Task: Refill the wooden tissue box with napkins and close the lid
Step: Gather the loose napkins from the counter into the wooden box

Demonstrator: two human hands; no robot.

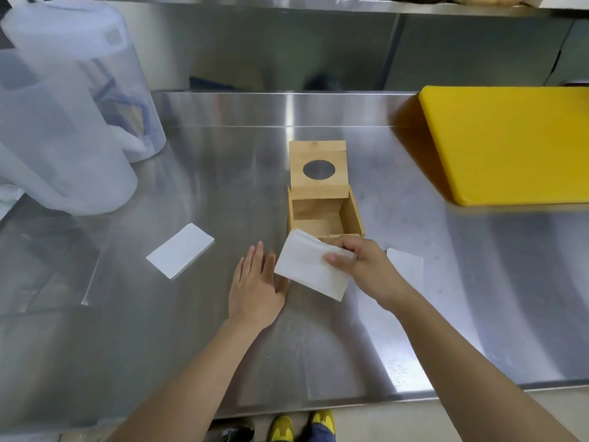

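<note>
A wooden tissue box (352, 215) stands in the middle of the steel table, and its inside looks empty. Its lid (318, 154), with an oval hole, is raised upright at the far side. My right hand (361, 266) grips a stack of white napkins (306, 267) just in front of the box, above the table. My left hand (255, 283) is flat and open beside the stack, its fingers apart, its thumb under the stack's left edge. A second napkin stack (180, 255) lies on the table to the left. Another napkin (406, 266) lies behind my right hand.
Two translucent plastic jugs (60, 122) stand at the far left. A yellow cutting board (510, 141) lies at the far right. The steel table (223, 173) meets a steel backsplash behind; its front edge runs near my feet.
</note>
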